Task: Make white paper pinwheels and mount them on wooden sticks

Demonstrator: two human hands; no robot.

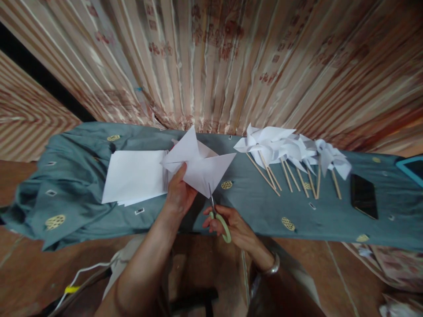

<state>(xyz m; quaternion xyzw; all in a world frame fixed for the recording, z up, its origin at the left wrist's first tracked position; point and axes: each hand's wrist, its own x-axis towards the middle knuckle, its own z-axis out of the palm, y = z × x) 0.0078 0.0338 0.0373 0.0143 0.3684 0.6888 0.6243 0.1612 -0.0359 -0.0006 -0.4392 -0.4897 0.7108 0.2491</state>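
My left hand grips a white paper sheet with slits cut in from its corners, thumb on top and fingers beneath. In my right hand is a pair of scissors with pale green handles. Their blades meet the lower corner of the sheet, pointing toward its middle. Left of the held sheet lies a stack of white square paper. To the right, several white paper pinwheels on wooden sticks rest in an overlapping row.
A teal cloth with yellow pineapple prints covers the long, narrow surface. At the right lies a dark phone, and a blue-edged device sits at the far right edge. A pleated patterned curtain hangs directly behind.
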